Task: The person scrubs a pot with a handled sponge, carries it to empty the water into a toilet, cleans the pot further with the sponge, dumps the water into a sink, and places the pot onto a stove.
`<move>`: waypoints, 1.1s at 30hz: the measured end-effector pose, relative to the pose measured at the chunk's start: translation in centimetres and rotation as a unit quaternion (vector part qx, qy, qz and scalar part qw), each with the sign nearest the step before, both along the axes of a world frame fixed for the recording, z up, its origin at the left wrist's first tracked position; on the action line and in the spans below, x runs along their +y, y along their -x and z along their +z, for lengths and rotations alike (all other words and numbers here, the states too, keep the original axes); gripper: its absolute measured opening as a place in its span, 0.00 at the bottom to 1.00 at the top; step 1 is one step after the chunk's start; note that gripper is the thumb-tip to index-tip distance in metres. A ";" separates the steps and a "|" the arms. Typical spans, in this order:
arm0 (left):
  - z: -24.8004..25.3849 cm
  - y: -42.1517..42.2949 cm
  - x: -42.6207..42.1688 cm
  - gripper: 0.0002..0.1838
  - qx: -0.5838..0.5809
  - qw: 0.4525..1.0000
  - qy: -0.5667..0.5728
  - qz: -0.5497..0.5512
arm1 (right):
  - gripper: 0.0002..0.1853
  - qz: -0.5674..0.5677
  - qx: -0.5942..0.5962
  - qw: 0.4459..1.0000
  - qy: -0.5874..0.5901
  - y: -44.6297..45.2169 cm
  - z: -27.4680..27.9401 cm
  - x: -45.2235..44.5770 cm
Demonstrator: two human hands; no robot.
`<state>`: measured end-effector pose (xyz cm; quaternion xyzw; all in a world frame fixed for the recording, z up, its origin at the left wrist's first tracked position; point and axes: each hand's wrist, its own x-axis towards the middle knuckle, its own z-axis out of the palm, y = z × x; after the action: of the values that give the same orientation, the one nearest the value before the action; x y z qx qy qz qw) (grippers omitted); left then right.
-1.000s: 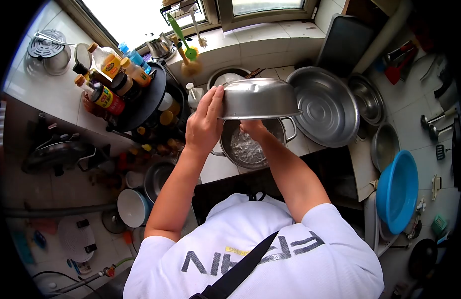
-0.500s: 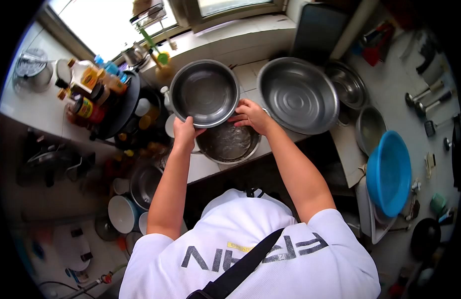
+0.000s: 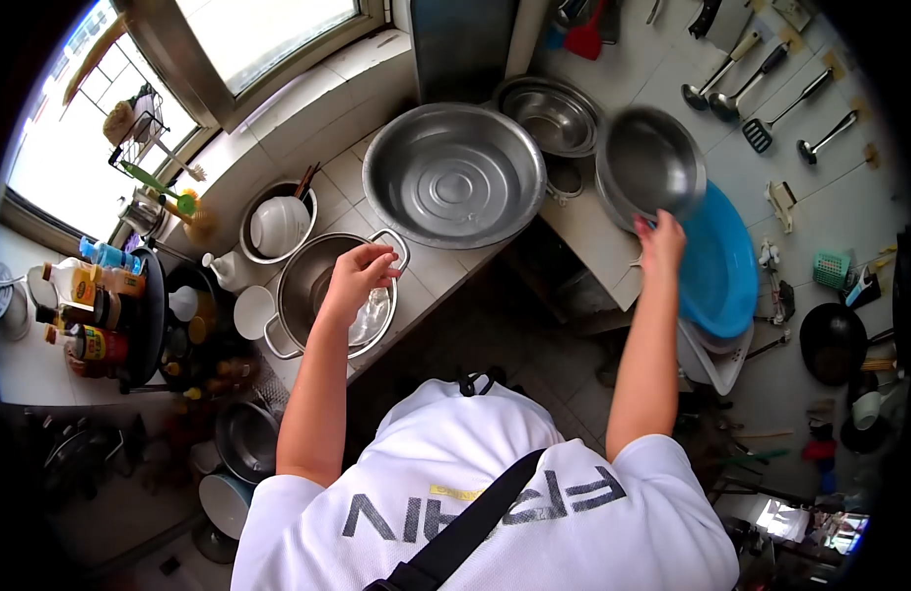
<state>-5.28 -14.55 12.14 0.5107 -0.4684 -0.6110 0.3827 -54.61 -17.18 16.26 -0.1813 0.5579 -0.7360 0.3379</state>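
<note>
At the right, my right hand point(image 3: 660, 243) grips the near rim of a grey metal basin point(image 3: 654, 158), which is tilted and slightly blurred. Behind this basin shows the edge of another metal bowl, and the blue plastic basin point(image 3: 716, 271) lies just beside it. My left hand point(image 3: 360, 281) hovers over a two-handled steel pot point(image 3: 303, 286) on the tiled counter. Its fingers are curled together, with nothing visible in them. Shiny water shows inside the pot, partly hidden by that hand and forearm.
A large metal basin point(image 3: 453, 177) stands mid-counter, with smaller metal bowls point(image 3: 549, 113) behind it. A steel bowl point(image 3: 246, 222) holds a white bowl point(image 3: 280, 227) and chopsticks. Bottles point(image 3: 96, 295) crowd the left. Ladles point(image 3: 736, 103) hang on the right wall.
The metal basin has left its place above the pot and moved right in my right hand. My left hand has let go of it. The view has turned to the right.
</note>
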 end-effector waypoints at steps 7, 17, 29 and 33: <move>-1.3 0.1 -0.7 0.12 -0.007 1.000 -0.001 0.015 | 0.17 -0.202 -0.202 0.957 0.048 14.3 -3.8 2.0; -1.4 -8.2 3.0 0.15 -0.057 0.993 -0.021 0.100 | 0.14 -0.218 -0.262 0.937 0.077 9.8 -3.3 -4.1; 2.3 -25.7 -1.8 0.09 -0.208 0.899 0.187 0.338 | 0.11 0.653 0.446 0.612 -0.021 -41.4 -2.4 -1.5; 7.9 -32.3 -8.4 0.12 -0.358 0.798 0.200 0.442 | 0.14 0.732 0.483 0.480 0.033 -45.6 -4.9 2.8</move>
<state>26.97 -22.97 20.03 0.7564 -0.4073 -0.0419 0.5101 -9.04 -14.34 11.37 -0.8619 0.2738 -0.0367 0.4251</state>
